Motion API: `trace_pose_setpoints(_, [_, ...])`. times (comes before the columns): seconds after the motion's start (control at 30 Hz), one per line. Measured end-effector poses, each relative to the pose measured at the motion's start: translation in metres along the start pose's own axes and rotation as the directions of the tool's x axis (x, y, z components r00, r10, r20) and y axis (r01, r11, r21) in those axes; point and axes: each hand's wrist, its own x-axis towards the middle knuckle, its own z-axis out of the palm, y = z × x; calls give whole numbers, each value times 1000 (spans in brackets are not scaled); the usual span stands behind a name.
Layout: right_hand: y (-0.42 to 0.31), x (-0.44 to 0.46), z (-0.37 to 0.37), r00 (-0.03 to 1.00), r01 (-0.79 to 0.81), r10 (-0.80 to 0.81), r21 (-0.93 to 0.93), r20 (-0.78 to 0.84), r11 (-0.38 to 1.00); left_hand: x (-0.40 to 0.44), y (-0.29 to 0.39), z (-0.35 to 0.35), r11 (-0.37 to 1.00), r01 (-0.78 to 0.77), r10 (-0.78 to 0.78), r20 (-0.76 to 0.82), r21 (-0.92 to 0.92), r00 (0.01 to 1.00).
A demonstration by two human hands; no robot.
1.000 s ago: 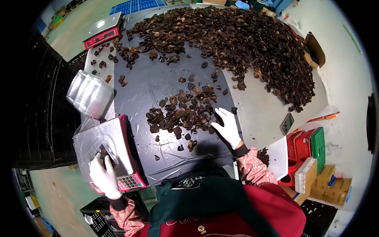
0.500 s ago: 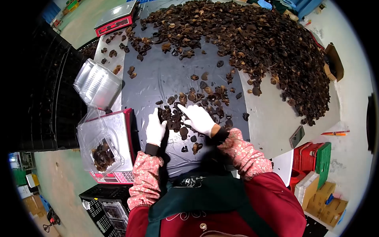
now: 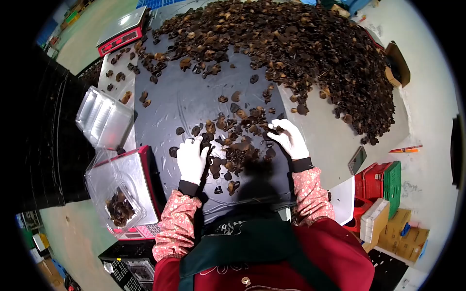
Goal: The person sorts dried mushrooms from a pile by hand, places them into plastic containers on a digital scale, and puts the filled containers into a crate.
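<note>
Small dark dried pieces, like wood-ear fungus [image 3: 240, 153], lie loosely spread on the dark sheet in front of me. My left hand [image 3: 191, 159], white-gloved, rests at the left edge of this patch, its bent fingers against a few pieces; whether it grips one is hidden. At the patch's right edge my right hand [image 3: 290, 138], also gloved, has thumb and forefinger curled round a dark piece. On a red scale [image 3: 151, 179] at the left sits an open clear plastic box [image 3: 137, 213] with dark pieces in it.
A large heap of dark pieces [image 3: 310, 43] covers the table's far side. Stacked clear boxes [image 3: 104, 119] stand left, with a second scale [image 3: 124, 29] beyond. A phone-like object [image 3: 357, 160] lies near the right edge, beside red and green crates [image 3: 376, 182].
My left hand went from the box on the scale to the patch of pieces. My right hand reached into the patch's middle, then moved back to its right edge.
</note>
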Motion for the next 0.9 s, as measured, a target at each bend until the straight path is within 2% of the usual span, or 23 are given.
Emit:
trace_pose_setpoints(0.03, [-2,3,1,997,-19,20,15,-72,1000,2,1,4,1000,-12,12,-4,-5,1000])
trace_pose_setpoints(0.1, [-4,17,-2,999,-26,30,-97,41,995,0,4,8,994,-38,47,91,-104,995])
trace_pose_setpoints(0.13, [-3,22,-3,996,92,-85,-429,34,899,-3,6,10,978,-97,116,91,-186,989])
trace_pose_setpoints(0.17, [-2,29,14,979,183,-193,-708,68,682,-7,11,6,971,-134,164,147,-198,975])
trace_pose_setpoints(0.2, [17,45,19,968,134,-244,-707,-56,694,-10,12,6,963,-170,206,165,-208,964])
trace_pose_setpoints(0.23, [33,57,11,922,173,-385,-927,34,334,-12,13,6,954,-207,248,182,-217,951])
trace_pose_setpoints(0.3, [47,60,26,842,358,-436,-934,317,12,-6,21,-3,956,-216,250,163,-199,954])
trace_pose_setpoints(0.33, [52,56,34,928,238,-289,-971,236,-27,-2,22,-3,943,-162,197,95,-290,976])
trace_pose_setpoints(0.37, [59,54,36,894,310,-308,-945,326,-100,3,22,-3,918,-111,134,34,-382,990])
trace_pose_setpoints(0.43, [70,50,39,912,285,-286,-956,293,-70,19,29,3,930,-77,49,-84,-360,995])
trace_pose_setpoints(0.5, [71,40,40,886,351,-379,-920,267,172,42,36,12,917,-157,103,-163,-366,981])
trace_pose_setpoints(0.57, [58,27,35,935,321,-307,-798,179,510,68,50,22,922,-210,195,-80,-324,978])
trace_pose_setpoints(0.6, [54,20,31,992,117,-123,-607,31,786,79,56,34,911,-293,279,-90,-290,956])
trace_pose_setpoints(0.63, [26,4,38,996,-76,91,-443,12,893,90,60,47,895,-372,364,-81,-245,928])
trace_pose_setpoints(0.7, [18,-11,30,998,-55,53,-217,-15,975,102,71,62,919,-368,388,169,-140,906])
trace_pose_setpoints(0.73, [17,-16,22,994,-94,86,-152,-61,984,106,76,68,925,-359,378,198,-128,904])
trace_pose_setpoints(0.83, [14,-27,-2,994,-65,72,77,-83,995,104,83,70,944,-319,329,198,-79,923])
trace_pose_setpoints(0.9, [1,-29,-5,998,-48,54,165,-34,985,89,74,66,928,-281,281,-38,-244,959])
